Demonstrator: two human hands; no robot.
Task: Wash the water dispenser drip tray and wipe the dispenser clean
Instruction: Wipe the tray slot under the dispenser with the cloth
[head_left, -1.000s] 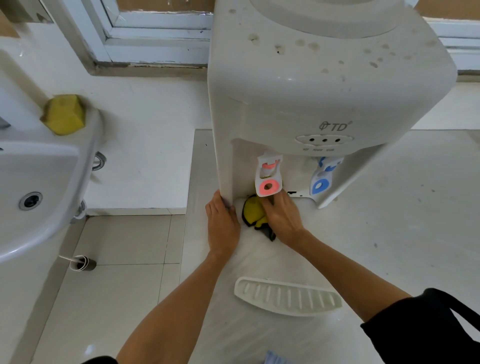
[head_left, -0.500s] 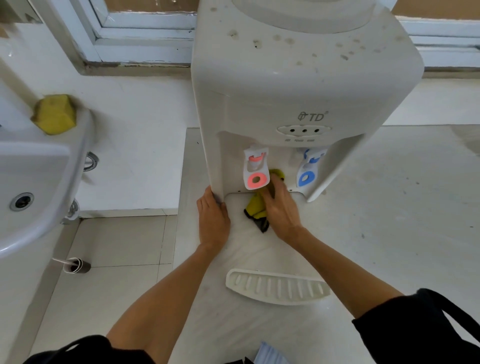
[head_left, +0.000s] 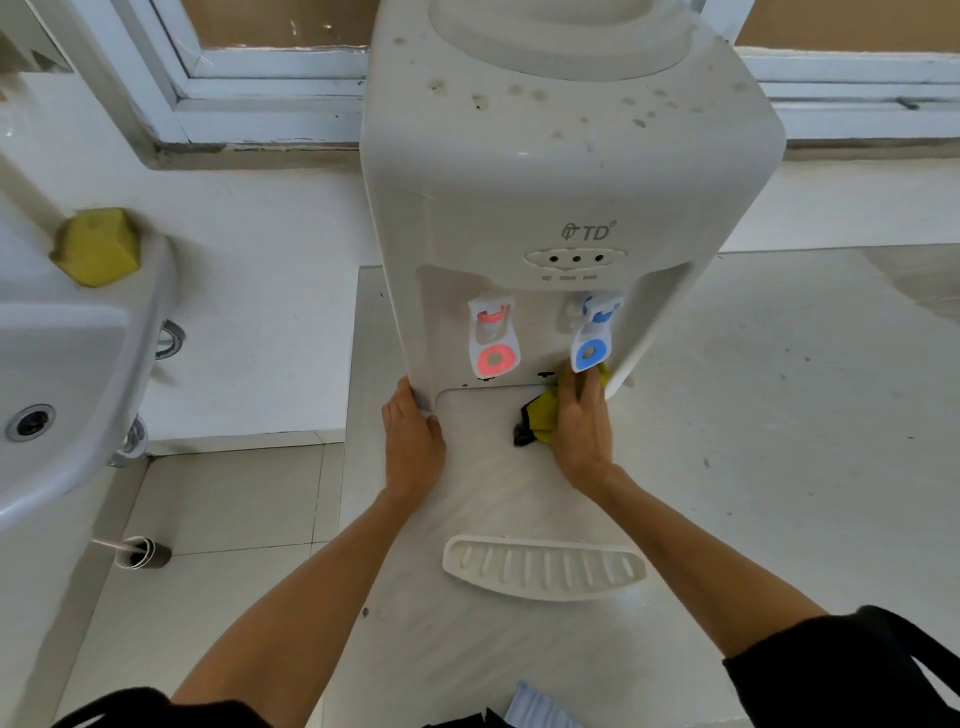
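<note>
right hand (head_left: 579, 426) fingers are clamping a yellow cloth (head_left: 540, 415) under the blue tap (head_left: 592, 338); left hand (head_left: 413, 441), fingers together, is bracing the dispenser (head_left: 545, 182).

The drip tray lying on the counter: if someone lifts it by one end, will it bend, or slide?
The drip tray looks like thin moulded plastic, so probably light and fairly stiff, flexing a little. It lies flat on the smooth counter, so a push would likely slide it, not tip it.

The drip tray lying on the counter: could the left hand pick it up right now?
Probably yes. The drip tray lies uncovered just below the left hand, which only rests against the dispenser and holds nothing.
</note>
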